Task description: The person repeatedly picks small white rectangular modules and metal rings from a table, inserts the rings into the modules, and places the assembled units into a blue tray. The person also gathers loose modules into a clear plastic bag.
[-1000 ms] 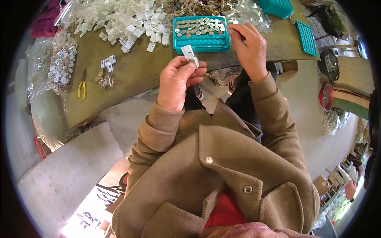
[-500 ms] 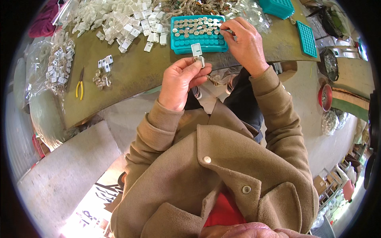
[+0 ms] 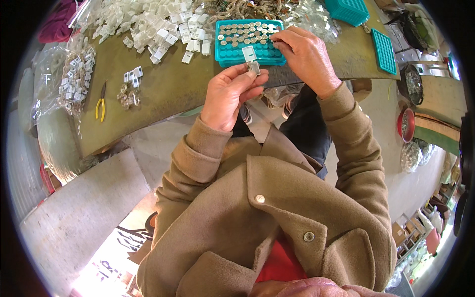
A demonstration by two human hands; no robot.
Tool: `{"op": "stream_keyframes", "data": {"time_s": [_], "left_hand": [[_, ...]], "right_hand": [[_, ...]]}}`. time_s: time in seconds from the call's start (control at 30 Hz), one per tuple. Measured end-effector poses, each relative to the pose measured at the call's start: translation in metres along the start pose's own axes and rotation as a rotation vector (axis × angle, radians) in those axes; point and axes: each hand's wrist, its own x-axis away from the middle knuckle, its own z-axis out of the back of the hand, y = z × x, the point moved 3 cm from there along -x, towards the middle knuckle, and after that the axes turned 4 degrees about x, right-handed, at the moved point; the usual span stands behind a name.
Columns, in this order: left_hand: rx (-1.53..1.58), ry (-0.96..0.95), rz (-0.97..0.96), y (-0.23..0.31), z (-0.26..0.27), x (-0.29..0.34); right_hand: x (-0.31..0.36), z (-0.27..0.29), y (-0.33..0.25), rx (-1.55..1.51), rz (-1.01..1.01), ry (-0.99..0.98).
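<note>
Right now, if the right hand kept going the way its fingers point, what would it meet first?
Probably the teal tray: the right hand points left, fingertips already over its round metal pieces, though depth is unclear.

Clear plastic bags (image 3: 74, 81) of white parts, table's left edge

Tray (image 3: 225, 54) sits on table (image 3: 168, 94); pliers (image 3: 101, 102) far left of it.

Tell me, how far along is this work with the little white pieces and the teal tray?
Partway, it seems. The teal tray already holds several rows of small round metal parts. The left hand holds one small white piece; the right hand reaches into the tray. A big heap of white pieces lies untouched on the table.
</note>
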Motion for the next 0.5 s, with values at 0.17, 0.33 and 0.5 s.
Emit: {"op": "stream_keyframes", "data": {"time_s": [0.17, 0.33, 0.5], "left_hand": [[0.036, -0.007, -0.035, 0.001, 0.002, 0.000], [-0.002, -0.017, -0.048, 0.001, 0.001, 0.004], [-0.079, -0.019, -0.092, 0.001, 0.000, 0.006]], "right_hand": [[-0.004, 0.007, -0.010, -0.089, -0.031, -0.076], [0.006, 0.013, -0.036, -0.371, -0.082, -0.102], [0.012, 0.005, -0.052, -0.284, 0.014, -0.084]]}}
